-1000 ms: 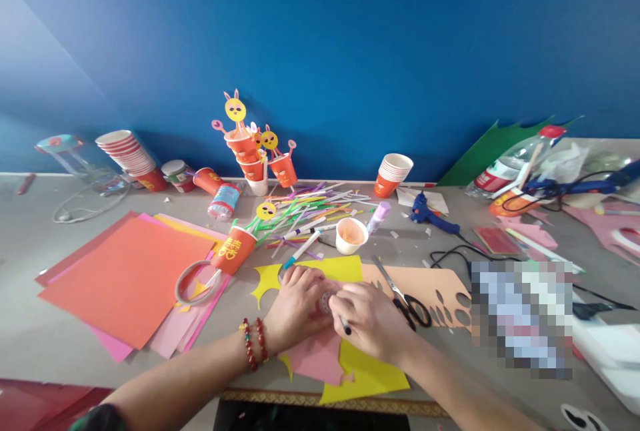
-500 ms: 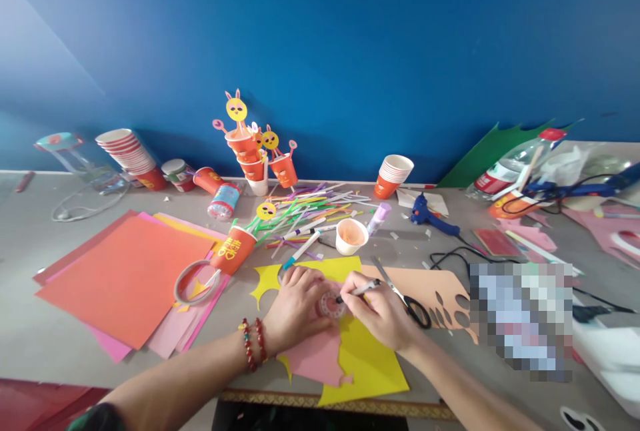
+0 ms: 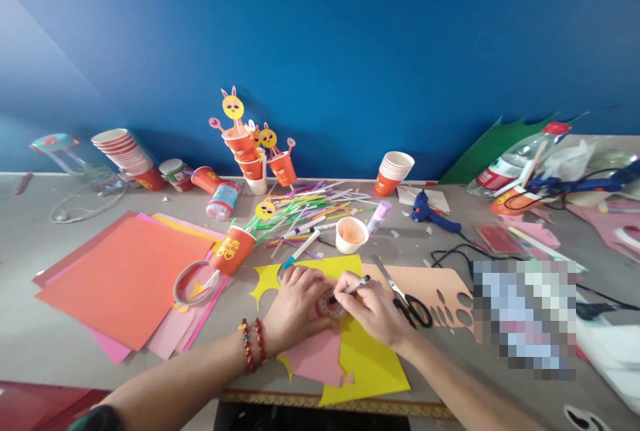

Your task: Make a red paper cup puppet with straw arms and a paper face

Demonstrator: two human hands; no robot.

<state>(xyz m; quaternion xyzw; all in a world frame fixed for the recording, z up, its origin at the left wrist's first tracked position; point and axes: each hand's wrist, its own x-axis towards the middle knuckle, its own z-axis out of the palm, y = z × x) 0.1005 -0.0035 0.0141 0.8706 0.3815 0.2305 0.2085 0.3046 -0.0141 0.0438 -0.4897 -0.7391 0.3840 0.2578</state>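
My left hand [image 3: 296,302] is over pink paper [image 3: 316,356], thumb and fingers curved around a small round disc [image 3: 331,306] with a pale dotted rim, which they press down. My right hand [image 3: 373,311] pinches a marker pen [image 3: 358,285], its dark tip slanting down at the disc. Fingers partly hide where the tip meets it. Under the pink paper lies a yellow sheet [image 3: 373,367] with cut edges. Beside my right hand, black-handled scissors [image 3: 419,311] rest partly on a peach sheet [image 3: 443,279] with cut-out holes.
Orange and red sheets [image 3: 135,277], a tape roll [image 3: 179,289] and a decorated cup [image 3: 234,249] lie left. Behind are straws [image 3: 320,201], a white paper bowl [image 3: 351,236] and stacked cups [image 3: 393,174]. A blue glue gun [image 3: 434,217] with its black cord lies right.
The marker tip has shifted slightly left over the disc, with my right hand moving along. My left hand stays in place.
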